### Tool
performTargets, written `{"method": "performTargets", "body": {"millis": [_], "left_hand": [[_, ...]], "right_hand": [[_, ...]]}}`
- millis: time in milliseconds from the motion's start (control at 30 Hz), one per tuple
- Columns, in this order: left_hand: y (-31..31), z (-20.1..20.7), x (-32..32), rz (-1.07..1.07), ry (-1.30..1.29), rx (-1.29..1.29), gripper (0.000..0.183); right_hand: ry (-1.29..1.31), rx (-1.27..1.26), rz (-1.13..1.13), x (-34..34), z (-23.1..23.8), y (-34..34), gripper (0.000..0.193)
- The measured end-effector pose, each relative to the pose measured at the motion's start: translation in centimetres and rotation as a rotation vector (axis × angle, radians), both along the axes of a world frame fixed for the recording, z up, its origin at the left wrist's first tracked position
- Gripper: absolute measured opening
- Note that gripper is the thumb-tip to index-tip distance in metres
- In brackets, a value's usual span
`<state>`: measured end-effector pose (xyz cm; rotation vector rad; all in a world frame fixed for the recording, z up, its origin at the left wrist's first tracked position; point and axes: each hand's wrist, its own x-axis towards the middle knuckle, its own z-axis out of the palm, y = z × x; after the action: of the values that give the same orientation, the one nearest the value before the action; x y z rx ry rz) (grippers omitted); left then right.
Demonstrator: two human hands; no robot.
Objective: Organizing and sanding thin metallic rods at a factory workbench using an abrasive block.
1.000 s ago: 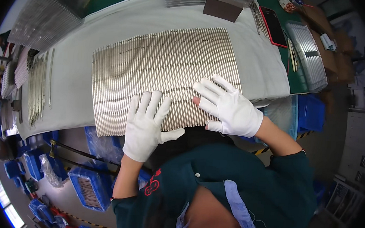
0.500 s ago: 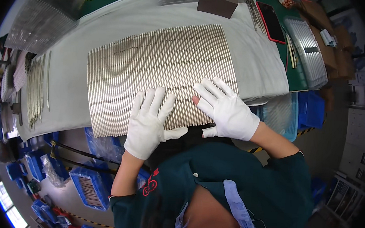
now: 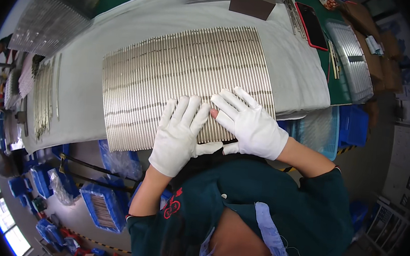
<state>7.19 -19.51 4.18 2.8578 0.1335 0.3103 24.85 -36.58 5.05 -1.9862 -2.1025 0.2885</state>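
A wide row of thin, shiny metal rods lies side by side on the white cloth, with several darker bands running across it. My left hand, in a white glove, rests flat on the near edge of the rods with its fingers stretched away from me. Beside it, my right hand lies on the near right part of the row, fingers spread. That glove leaves a fingertip bare. The two thumbs come close together at the near edge of the rods. Neither hand grasps anything.
White cloth covers the table. A loose group of rods lies at the left, by stacked clear plastic trays. Farther back are a brown block and a red-edged phone. Blue bins stand below.
My left hand has slid to the right along the rods, and my right hand slightly left, so the thumbs are nearer each other. The whole view has shifted a little.
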Motion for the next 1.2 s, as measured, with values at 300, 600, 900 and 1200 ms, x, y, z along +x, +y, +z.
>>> {"method": "performTargets", "body": {"millis": [300, 600, 900, 1200], "left_hand": [[-0.4, 0.1, 0.2, -0.003, 0.027, -0.004, 0.097], [-0.8, 0.3, 0.0, 0.029, 0.039, 0.024, 0.085], [0.5, -0.4, -4.1, 0.113, 0.0, 0.076, 0.076], [1.6, -1.8, -7.7, 0.262, 0.052, 0.206, 0.091]], "right_hand": [[-0.001, 0.053, -0.012, -1.0, -0.6, 0.6, 0.087], [0.074, 0.097, -0.005, -1.0, -0.1, 0.4, 0.083], [0.005, 0.088, -0.158, 4.6, 0.9, -4.3, 0.093], [-0.133, 0.019, -0.372, 7.0, 1.5, -7.4, 0.091]]}}
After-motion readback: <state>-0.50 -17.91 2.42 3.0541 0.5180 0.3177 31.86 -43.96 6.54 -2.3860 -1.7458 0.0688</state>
